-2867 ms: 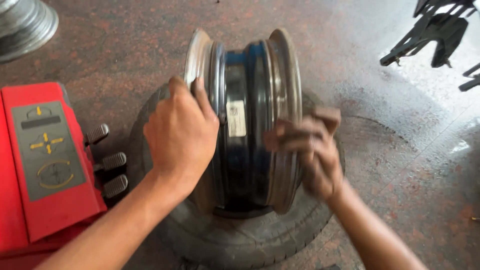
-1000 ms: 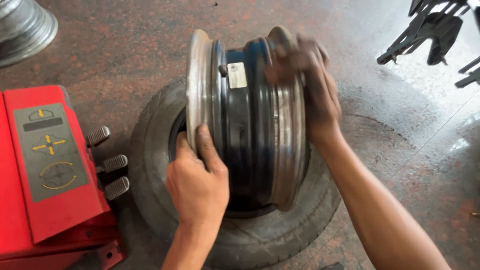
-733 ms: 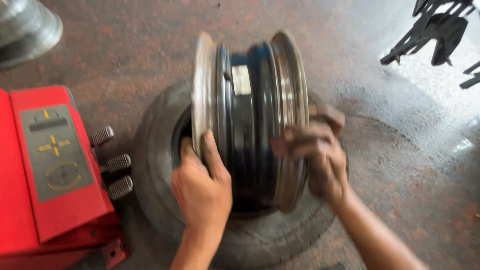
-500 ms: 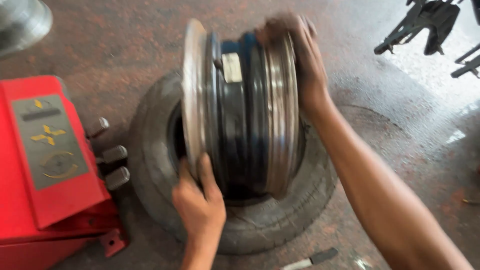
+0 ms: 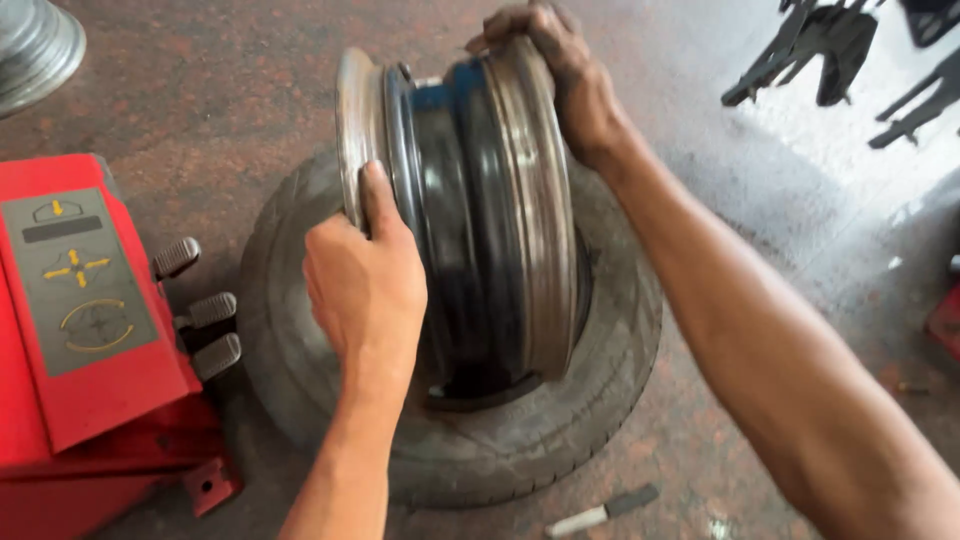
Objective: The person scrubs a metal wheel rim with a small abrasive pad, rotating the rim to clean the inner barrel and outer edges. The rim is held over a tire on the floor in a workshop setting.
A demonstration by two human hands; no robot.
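steel rim (image 5: 480,220), upright in tyre (image 5: 600,400), base hidden; left hand (image 5: 365,285) grips near flange, right hand (image 5: 560,75) clasps top edge; red machine (image 5: 90,330) panel grey, cropped.

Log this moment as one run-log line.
left hand: grips wheel rim left flange | right hand: grips top right flange | rim: upright in tyre on floor

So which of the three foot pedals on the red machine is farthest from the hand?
The top pedal, highest in the picture. The two other pedals lie below it, closer to the left hand, which grips the wheel rim.
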